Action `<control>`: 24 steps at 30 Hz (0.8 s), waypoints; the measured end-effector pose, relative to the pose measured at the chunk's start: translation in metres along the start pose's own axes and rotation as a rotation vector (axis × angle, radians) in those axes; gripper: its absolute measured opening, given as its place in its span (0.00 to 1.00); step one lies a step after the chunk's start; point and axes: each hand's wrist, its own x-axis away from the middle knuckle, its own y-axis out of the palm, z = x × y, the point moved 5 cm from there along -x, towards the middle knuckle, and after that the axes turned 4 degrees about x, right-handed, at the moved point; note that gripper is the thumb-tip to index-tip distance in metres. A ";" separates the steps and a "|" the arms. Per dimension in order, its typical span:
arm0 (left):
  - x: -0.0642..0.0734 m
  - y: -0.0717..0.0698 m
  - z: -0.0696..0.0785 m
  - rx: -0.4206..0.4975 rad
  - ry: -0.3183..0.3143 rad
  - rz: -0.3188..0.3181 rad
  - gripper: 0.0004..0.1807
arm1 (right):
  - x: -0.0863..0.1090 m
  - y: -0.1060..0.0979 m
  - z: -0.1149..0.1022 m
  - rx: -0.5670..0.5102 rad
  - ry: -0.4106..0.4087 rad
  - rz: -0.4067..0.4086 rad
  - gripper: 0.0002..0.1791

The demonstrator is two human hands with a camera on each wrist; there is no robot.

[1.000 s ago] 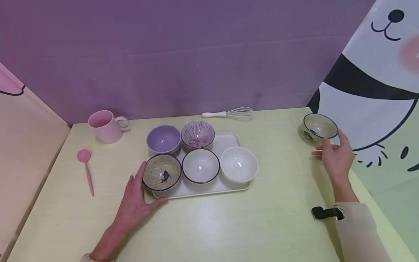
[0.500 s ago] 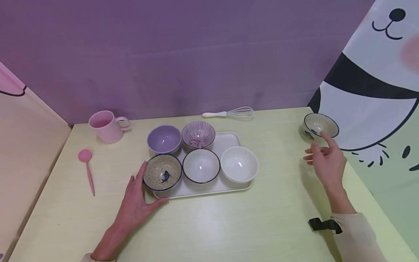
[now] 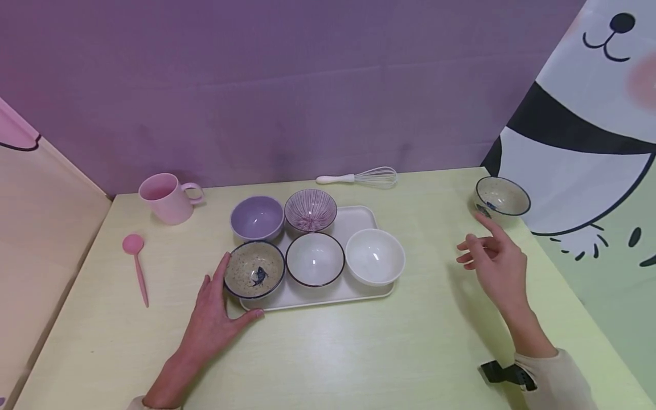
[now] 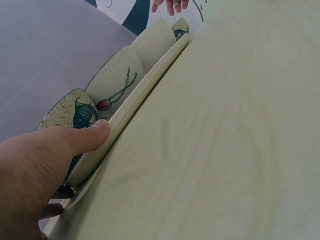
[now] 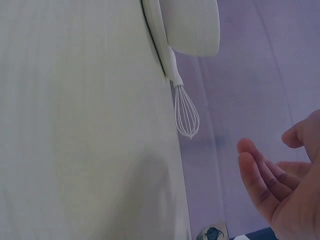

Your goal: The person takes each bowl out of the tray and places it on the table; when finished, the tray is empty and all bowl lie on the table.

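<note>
Fingers of the right hand [image 3: 499,270] hang relaxed, index outstretched, gripping nothing, well right of the tray [image 3: 356,217]. I have the lone speckled bowl [image 3: 504,196], also right of the tray, just beyond that index fingertip; it's round, no long axis. My left hand [image 3: 215,316] lies spread around the tray's near-left corner, thumb along its near edge.

Five bowls [image 3: 314,259] on tray [image 3: 359,217], left hand [image 3: 214,318] at corner; right hand [image 3: 501,270] raised
</note>
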 end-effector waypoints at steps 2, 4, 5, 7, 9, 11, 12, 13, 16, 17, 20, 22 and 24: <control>0.000 0.000 0.000 0.000 0.003 0.000 0.74 | 0.005 0.003 -0.004 0.002 -0.016 -0.013 0.30; 0.000 0.000 0.000 0.000 0.006 0.002 0.74 | 0.010 0.007 -0.007 0.005 -0.034 -0.026 0.30; 0.000 0.000 0.000 0.001 0.007 0.002 0.74 | 0.013 0.009 -0.009 0.007 -0.041 -0.034 0.30; 0.000 0.000 0.001 0.002 0.007 0.002 0.74 | 0.017 0.014 -0.013 0.011 -0.053 -0.049 0.29; 0.000 -0.001 0.001 0.002 0.004 0.002 0.74 | 0.022 0.019 -0.017 0.011 -0.066 -0.060 0.29; 0.000 -0.001 0.001 0.000 -0.001 -0.002 0.74 | 0.026 0.024 -0.022 0.006 -0.076 -0.070 0.28; 0.001 -0.001 0.002 -0.001 -0.003 -0.003 0.74 | 0.028 0.026 -0.024 0.002 -0.081 -0.075 0.28; 0.001 -0.001 0.002 -0.003 -0.006 -0.004 0.74 | 0.030 0.029 -0.026 -0.001 -0.087 -0.083 0.28; 0.001 -0.001 0.001 -0.004 -0.011 -0.005 0.74 | 0.035 0.036 -0.030 -0.019 -0.093 -0.117 0.28; 0.001 -0.001 0.001 -0.004 -0.013 -0.005 0.74 | 0.036 0.038 -0.030 -0.028 -0.089 -0.132 0.29; 0.001 -0.001 0.000 0.000 -0.015 -0.004 0.74 | 0.038 0.044 -0.031 -0.064 -0.073 -0.184 0.29; 0.001 0.000 0.000 0.001 -0.014 -0.003 0.74 | 0.038 0.048 -0.031 -0.089 -0.058 -0.215 0.29; 0.001 0.000 0.000 0.003 -0.011 -0.001 0.74 | 0.037 0.051 -0.032 -0.106 -0.049 -0.239 0.29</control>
